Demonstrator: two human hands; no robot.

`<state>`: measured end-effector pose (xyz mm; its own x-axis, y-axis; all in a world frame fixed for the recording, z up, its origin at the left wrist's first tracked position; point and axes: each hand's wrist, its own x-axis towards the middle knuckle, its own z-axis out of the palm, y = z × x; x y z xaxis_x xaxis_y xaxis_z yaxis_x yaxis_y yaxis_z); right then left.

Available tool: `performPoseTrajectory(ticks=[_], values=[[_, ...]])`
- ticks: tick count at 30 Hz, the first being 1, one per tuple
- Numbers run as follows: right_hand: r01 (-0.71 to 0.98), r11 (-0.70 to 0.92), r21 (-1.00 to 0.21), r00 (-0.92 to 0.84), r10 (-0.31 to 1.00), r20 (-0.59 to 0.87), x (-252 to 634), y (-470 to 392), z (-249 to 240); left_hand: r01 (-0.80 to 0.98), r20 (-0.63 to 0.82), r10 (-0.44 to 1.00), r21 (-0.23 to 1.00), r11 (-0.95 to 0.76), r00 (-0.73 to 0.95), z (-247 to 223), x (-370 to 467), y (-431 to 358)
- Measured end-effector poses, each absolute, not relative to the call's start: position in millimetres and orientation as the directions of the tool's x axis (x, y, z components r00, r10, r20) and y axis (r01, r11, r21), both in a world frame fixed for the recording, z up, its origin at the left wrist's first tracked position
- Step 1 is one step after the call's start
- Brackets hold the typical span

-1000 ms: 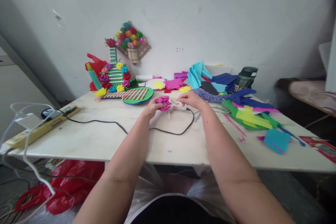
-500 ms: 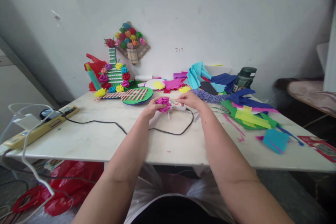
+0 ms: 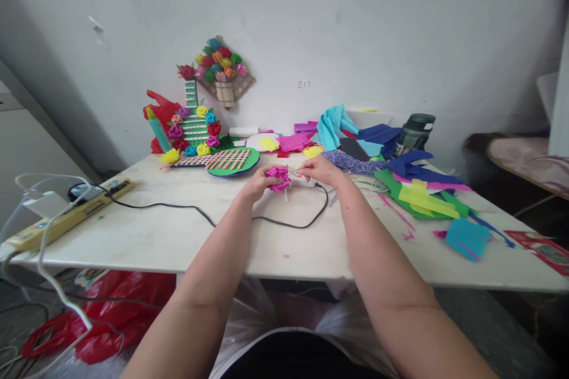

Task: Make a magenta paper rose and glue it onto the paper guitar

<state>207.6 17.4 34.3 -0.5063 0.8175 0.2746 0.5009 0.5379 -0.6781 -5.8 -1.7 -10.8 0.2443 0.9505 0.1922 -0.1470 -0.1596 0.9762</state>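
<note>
My left hand (image 3: 256, 184) is closed around a magenta paper flower (image 3: 278, 179) above the middle of the table. In a pinch, my right hand (image 3: 320, 170) holds a thin wooden stick (image 3: 293, 172), whose far end reaches the upper edge of the flower. Whether the stick touches the flower, I cannot tell. Just behind and below the hands lies a white glue gun (image 3: 306, 182), partly hidden by them, with a black cord (image 3: 284, 225) running from it to the left.
A yellow power strip (image 3: 66, 216) lies at the left edge. Paper-flower decorations (image 3: 195, 124) and a green guitar-shaped piece (image 3: 253, 160) stand behind on the left. Purple string (image 3: 353, 161), coloured paper sheets (image 3: 422, 198) and a dark green bottle (image 3: 415, 133) occupy the right.
The stick in my right hand has shifted slightly left, bringing its end to the flower. My left hand and the flower have barely moved.
</note>
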Motion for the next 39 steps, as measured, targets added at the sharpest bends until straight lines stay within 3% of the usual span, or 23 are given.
performPoseTrajectory(ticks=[4, 14, 28, 39], values=[[0.467, 0.517, -0.717, -0.526, 0.814, 0.245, 206, 18, 32, -0.161, 0.179, 0.952, 0.977, -0.142, 0.248, -9, -4, -4], [0.413, 0.638, -0.650, -0.633, 0.714, 0.299, 199, 22, 26, -0.160, 0.163, 0.948, 0.979, -0.123, 0.273, -11, -4, -3], [0.411, 0.571, -0.711, -0.600, 0.756, 0.261, 194, 20, 25, -0.108, 0.154, 0.947, 0.986, -0.128, 0.282, -14, -6, -1], [0.452, 0.569, -0.687, -0.508, 0.797, 0.326, 189, 26, 16, -0.059, 0.148, 0.949, 0.989, -0.136, 0.279, -12, -4, -3]])
